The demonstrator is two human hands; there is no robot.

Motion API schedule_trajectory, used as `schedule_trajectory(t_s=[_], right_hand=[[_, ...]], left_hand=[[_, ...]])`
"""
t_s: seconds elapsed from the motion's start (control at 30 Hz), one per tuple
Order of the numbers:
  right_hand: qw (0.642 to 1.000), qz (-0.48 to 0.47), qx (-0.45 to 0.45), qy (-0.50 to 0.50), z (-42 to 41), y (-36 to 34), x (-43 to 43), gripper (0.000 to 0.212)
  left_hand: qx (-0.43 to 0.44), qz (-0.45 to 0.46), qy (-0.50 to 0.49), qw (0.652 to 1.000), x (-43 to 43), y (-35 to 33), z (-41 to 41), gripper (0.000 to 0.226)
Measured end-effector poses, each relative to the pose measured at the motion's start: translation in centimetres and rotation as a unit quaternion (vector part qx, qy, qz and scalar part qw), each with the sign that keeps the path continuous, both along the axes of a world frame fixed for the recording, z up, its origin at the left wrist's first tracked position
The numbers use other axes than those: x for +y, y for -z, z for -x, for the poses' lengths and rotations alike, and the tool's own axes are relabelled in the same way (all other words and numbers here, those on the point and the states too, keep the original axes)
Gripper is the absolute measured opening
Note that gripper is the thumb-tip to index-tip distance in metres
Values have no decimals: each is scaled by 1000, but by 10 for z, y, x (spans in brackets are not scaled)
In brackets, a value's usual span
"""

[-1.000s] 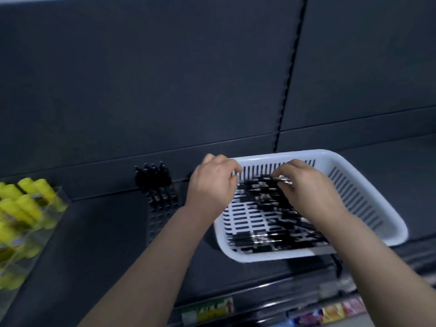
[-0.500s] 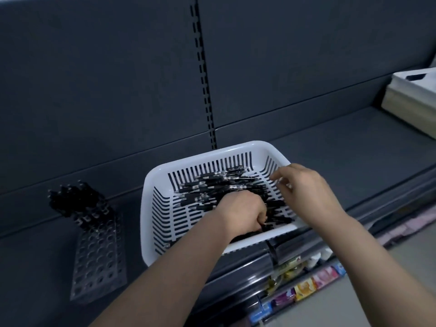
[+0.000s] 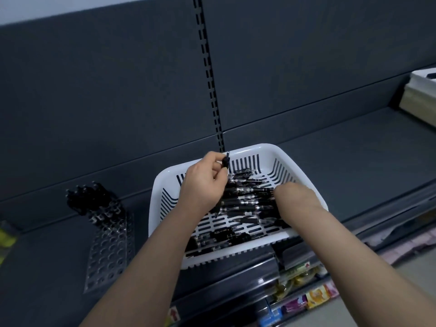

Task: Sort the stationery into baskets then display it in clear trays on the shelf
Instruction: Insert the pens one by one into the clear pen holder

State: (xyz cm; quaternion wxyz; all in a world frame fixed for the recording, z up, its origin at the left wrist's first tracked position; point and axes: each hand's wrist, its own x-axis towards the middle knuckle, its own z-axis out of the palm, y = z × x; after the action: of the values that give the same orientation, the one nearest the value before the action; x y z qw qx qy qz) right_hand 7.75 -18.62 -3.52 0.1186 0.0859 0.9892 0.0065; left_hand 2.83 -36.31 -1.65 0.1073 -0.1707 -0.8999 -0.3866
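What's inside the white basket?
Lots of black pens lie in the basket, some heaped, some loose on its slotted floor. The left hand holds one pen up over it. The right hand reaches in and covers some pens; what its fingers do is hidden.

White slotted basket (image 3: pixel 271 151); black pens (image 3: pixel 245 199) with silver bands; dark grey shelf (image 3: pixel 342 161); clear perforated tray (image 3: pixel 108 251); yellow items (image 3: pixel 6 237) at left

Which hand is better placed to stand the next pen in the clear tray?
Left. The left hand grips a black pen and the clear tray sits on its side; the right hand is low in the white basket.
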Motion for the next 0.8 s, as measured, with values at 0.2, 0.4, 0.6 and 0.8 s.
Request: schedule_trajectory(t_s=[0.2, 0.4, 0.6, 0.8], right_hand=[[999, -36, 3, -17, 0, -4, -5, 32], [957, 238, 160, -37, 4, -34, -27, 19], [875, 404, 242, -115, 16, -55, -92, 12], [823, 465, 276, -173, 31, -60, -166, 17]], left_hand=[[3, -27, -22, 999, -14, -8, -3, 18], [60, -70, -62, 994, -53, -27, -4, 42], [116, -123, -123, 978, -129, -45, -13, 30], [101, -124, -232, 959, -212, -45, -27, 23]])
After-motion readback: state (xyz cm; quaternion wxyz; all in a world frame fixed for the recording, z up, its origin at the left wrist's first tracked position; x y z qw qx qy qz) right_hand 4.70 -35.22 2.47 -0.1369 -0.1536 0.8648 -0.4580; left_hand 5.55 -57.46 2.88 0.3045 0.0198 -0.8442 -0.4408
